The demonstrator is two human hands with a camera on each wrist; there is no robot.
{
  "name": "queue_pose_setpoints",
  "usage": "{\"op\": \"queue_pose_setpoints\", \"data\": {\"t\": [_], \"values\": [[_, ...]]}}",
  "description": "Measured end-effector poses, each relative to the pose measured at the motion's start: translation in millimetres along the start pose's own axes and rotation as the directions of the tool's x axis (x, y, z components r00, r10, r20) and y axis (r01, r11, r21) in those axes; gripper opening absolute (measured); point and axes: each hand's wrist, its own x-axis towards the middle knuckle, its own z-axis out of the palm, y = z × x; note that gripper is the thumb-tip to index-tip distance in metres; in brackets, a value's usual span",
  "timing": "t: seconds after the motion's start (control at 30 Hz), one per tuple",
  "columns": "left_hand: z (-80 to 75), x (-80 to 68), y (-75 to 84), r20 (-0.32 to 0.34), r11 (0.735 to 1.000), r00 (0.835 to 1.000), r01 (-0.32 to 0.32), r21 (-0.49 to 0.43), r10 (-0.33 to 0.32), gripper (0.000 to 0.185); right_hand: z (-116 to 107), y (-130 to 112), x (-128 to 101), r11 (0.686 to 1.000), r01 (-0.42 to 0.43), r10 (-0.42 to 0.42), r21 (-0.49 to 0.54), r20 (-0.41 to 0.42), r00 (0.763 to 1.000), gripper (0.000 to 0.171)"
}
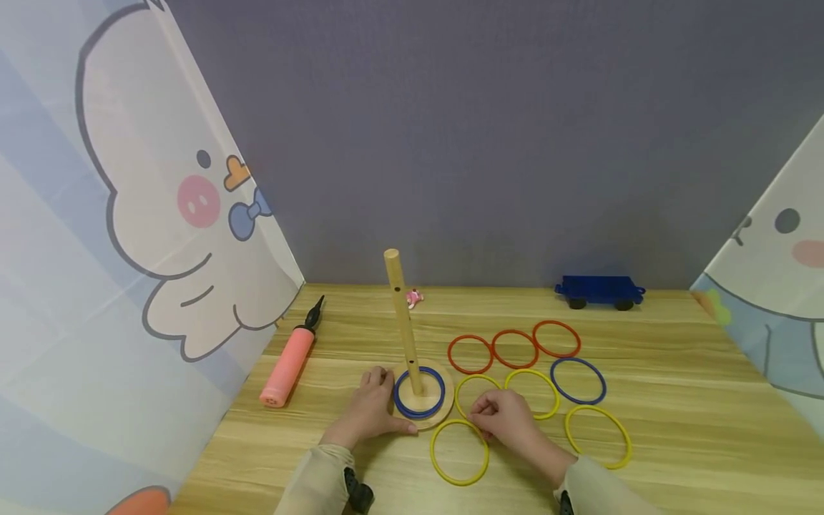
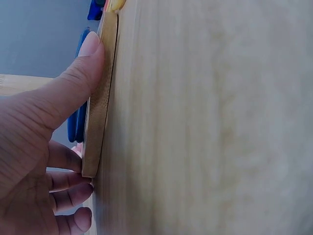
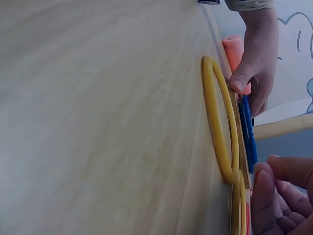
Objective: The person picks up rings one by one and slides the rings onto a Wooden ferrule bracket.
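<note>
A wooden ring-toss stand [image 1: 404, 322] has an upright peg on a round base. Two blue rings [image 1: 420, 413] lie stacked around the peg's foot. My left hand [image 1: 371, 415] grips the base's rim, thumb on the near edge and fingertips at the far side; the left wrist view shows the thumb [image 2: 78, 81] against the edge. My right hand [image 1: 508, 420] is low over the yellow rings, fingers curled and thumb and index tips close together. No ring shows between them in the right wrist view. Nearest are a front yellow ring [image 1: 460, 483] and another yellow ring [image 1: 460, 386] behind it.
Farther right lie two more yellow rings [image 1: 557, 400] [image 1: 629, 443], a blue ring [image 1: 604, 386] and three red rings [image 1: 471, 336]. A pink hand pump [image 1: 290, 365] lies left. At the back are a pink figurine [image 1: 414, 297] and a blue wagon [image 1: 599, 289].
</note>
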Motion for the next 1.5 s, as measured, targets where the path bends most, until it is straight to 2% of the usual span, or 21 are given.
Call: {"op": "queue_pose_setpoints", "data": {"t": [0.2, 0.47, 0.77, 0.93, 1.17, 1.5], "values": [[-0.2, -0.3, -1.7, 0.002, 1.000, 1.000, 0.003, -0.001, -0.003, 0.119, -6, 5, -10, 0.994, 0.030, -0.026, -0.105, 0.038, 0.999, 0.014], [1.6, 0.4, -5.0, 0.005, 1.000, 1.000, 0.009, 0.005, -0.009, 0.120, -5, 10, -15, 0.961, 0.057, -0.043, -0.270, 0.058, 0.997, 0.022], [0.9, 1.0, -4.7, 0.009, 1.000, 1.000, 0.014, 0.003, -0.014, 0.120, -5, 7, -15, 0.928, 0.055, -0.040, -0.369, 0.049, 0.998, 0.026], [0.7, 0.9, -3.6, 0.009, 1.000, 1.000, 0.012, 0.004, -0.012, 0.120, -9, 6, -14, 0.939, 0.039, -0.012, -0.342, 0.082, 0.997, 0.024], [2.9, 2.0, -4.9, 0.013, 1.000, 1.000, 0.014, 0.004, -0.014, 0.121, -16, 5, -15, 0.977, 0.001, 0.030, -0.214, 0.139, 0.990, 0.018], [4.0, 1.1, -5.3, 0.011, 0.999, 1.000, 0.006, -0.033, -0.005, 0.123, -24, 11, -16, 0.998, -0.043, 0.053, -0.051, 0.208, 0.977, 0.011]]}}
